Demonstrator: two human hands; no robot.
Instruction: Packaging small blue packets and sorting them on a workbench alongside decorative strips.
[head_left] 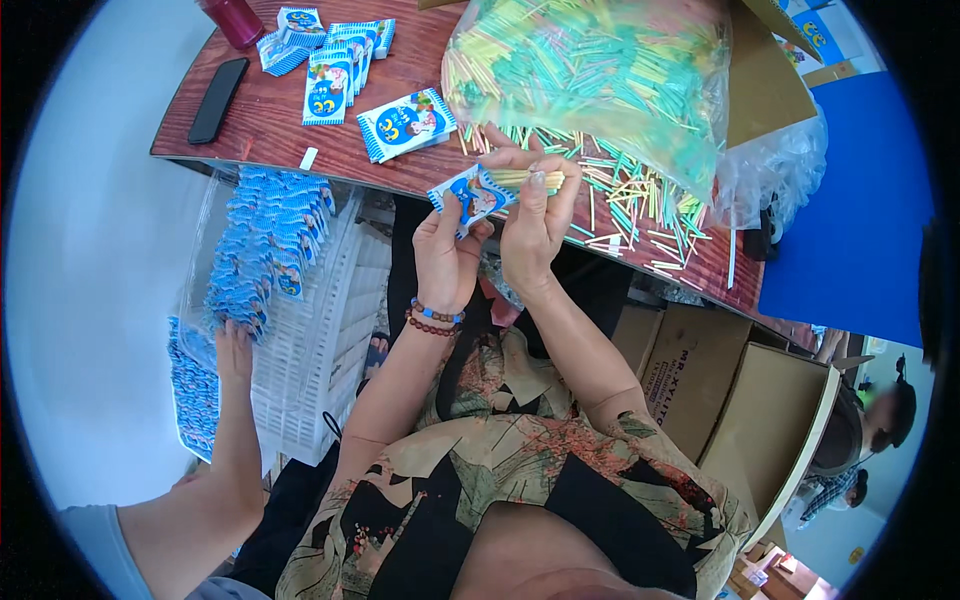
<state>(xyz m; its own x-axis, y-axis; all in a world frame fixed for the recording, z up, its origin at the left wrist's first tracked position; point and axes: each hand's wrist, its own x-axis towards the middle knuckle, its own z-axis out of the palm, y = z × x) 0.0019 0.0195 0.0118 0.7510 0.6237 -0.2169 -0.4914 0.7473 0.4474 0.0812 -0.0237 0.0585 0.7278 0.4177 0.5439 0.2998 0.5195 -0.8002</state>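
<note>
My left hand (447, 262) grips a small blue-and-white packet (468, 198) between thumb and fingers, above the near edge of the table. A bundle of thin pale yellow sticks (551, 180) is pinched in my right hand (533, 232). Its end meets the right-hand end of the packet; whether the tips are inside, I cannot tell. Just beyond my hands, a big see-through bag (590, 75) full of green, yellow and pinkish sticks lies on the table. Many loose sticks (640, 195) are strewn along its near side.
More packets (408, 125) and a black phone (218, 101) lie on the reddish wooden table (270, 130). At lower left, another person's hand (234, 345) touches rows of packets in a plastic tray (310, 310). Cardboard boxes (690, 380) stand at right, below a blue panel (850, 220).
</note>
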